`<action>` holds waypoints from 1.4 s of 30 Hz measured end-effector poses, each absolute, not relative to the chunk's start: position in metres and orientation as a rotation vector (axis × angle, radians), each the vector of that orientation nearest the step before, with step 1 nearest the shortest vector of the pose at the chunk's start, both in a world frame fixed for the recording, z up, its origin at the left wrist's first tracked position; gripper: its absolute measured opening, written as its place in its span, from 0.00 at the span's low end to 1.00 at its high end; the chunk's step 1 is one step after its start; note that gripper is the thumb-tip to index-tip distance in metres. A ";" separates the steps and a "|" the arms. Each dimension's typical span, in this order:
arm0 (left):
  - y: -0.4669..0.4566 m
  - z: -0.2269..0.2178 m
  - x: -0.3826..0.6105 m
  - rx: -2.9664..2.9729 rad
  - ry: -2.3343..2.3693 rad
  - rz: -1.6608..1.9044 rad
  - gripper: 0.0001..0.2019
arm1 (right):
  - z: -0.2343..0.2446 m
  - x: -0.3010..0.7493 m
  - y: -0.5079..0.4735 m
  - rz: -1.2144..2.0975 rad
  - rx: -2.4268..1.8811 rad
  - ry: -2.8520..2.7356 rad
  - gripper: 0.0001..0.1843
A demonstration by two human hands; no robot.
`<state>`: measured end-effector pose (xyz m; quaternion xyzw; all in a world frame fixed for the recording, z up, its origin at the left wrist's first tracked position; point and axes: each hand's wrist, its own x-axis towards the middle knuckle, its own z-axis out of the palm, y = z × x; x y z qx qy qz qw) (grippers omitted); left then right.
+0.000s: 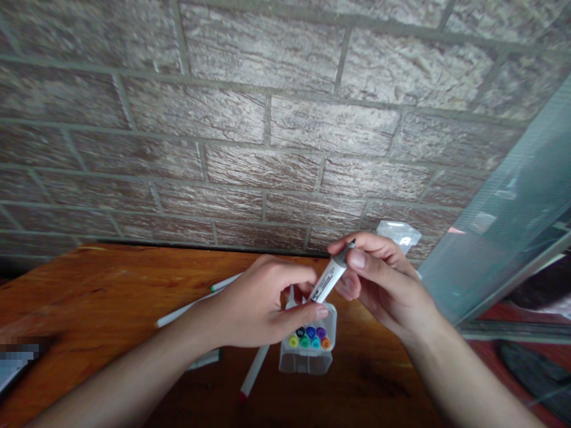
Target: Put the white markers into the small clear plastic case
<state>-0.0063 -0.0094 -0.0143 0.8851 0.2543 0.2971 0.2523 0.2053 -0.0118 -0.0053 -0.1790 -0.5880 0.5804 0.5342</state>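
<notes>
Bench (111,297): wood, smooth, with a varnish-like gloss and visible grain. Wall (236,110): stone-like blocks, coarse and ridged, glinting in places, with matt joints. Held marker (328,280): smooth plastic barrel. Case (306,364): clear, shiny plastic; marker ends (316,343) inside it, smooth plastic. Panel (504,196) at right: glass-like, translucent.

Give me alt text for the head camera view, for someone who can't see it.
A person's left hand and right hand hold a white marker with its dark tip exposed, over a clear plastic case of markers with colorful ends. Loose markers lie left of the case on a wooden table, before a brick wall.
</notes>
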 end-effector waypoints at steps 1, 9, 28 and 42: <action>-0.009 -0.014 -0.006 2.405 0.691 0.809 0.09 | -0.005 0.205 -0.012 1.386 -0.422 -1.397 0.10; -0.008 -0.014 -0.006 2.409 0.683 0.797 0.11 | -0.008 0.206 -0.010 1.357 -0.435 -1.430 0.09; -0.011 -0.027 0.004 2.646 0.740 0.701 0.08 | -0.074 0.233 -0.035 0.992 -0.693 -1.369 0.07; -0.016 -0.033 0.007 2.725 0.776 0.669 0.07 | -0.077 0.232 -0.044 0.856 -0.624 -1.459 0.07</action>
